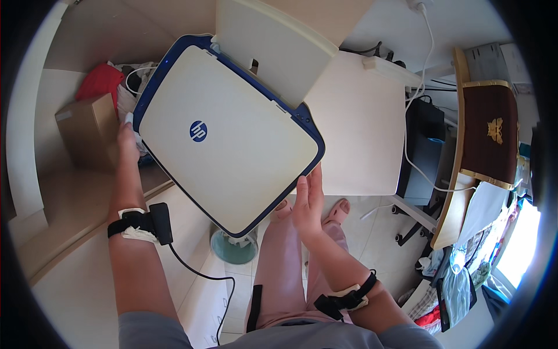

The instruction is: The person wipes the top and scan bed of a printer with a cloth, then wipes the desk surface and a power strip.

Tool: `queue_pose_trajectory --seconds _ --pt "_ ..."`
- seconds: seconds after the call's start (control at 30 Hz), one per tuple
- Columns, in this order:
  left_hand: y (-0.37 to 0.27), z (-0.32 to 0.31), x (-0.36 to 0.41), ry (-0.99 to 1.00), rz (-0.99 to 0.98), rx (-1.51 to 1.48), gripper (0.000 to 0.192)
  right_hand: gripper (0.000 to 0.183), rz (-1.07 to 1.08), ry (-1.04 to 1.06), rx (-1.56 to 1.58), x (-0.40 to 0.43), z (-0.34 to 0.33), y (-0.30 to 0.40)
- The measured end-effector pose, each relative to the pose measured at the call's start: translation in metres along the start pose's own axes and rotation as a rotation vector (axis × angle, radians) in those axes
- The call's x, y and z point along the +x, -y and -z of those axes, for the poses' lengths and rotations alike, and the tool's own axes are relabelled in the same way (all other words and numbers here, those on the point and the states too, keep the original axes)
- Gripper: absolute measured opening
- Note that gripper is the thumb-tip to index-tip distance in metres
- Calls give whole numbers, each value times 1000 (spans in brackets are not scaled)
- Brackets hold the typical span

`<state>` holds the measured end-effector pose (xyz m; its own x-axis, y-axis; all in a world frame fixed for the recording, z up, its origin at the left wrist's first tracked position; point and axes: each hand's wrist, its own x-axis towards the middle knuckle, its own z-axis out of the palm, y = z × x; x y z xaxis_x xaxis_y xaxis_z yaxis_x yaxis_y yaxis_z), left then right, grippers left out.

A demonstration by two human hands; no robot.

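Observation:
A white HP printer (226, 135) with a dark blue rim fills the middle of the view, turned at an angle to the table. Its white rear paper support (274, 52) stands raised along the far edge. At the printer's left side, my left hand (127, 136) grips the edge, its thumb by the blue rim. My right hand (310, 203) supports the near right edge, with part of the fingers hidden beneath the body. How much of the printer's weight rests on the white table behind it cannot be seen.
A white table (362, 131) extends right of the printer. Left is a cabinet compartment with a cardboard box (87, 131) and a red cloth item (100, 85). Below stands a waste bin (234, 251). A white cable (407, 148) hangs near a black computer tower (420, 161).

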<state>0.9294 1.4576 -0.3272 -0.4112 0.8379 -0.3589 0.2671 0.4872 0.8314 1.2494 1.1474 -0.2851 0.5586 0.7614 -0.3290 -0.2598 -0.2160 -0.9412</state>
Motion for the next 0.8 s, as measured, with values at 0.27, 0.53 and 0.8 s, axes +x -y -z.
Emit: queue_pose_trajectory --seconds 0.27,0.53,0.8 --pt "8 -4 7 -74 56 -67 40 51 -106 -43 -114 15 6 26" --pt "5 -24 -40 -201 194 -111 18 48 98 -191 -452 72 31 31" --pt "26 -20 -58 -200 151 -77 31 50 85 -68 -471 115 52 40"
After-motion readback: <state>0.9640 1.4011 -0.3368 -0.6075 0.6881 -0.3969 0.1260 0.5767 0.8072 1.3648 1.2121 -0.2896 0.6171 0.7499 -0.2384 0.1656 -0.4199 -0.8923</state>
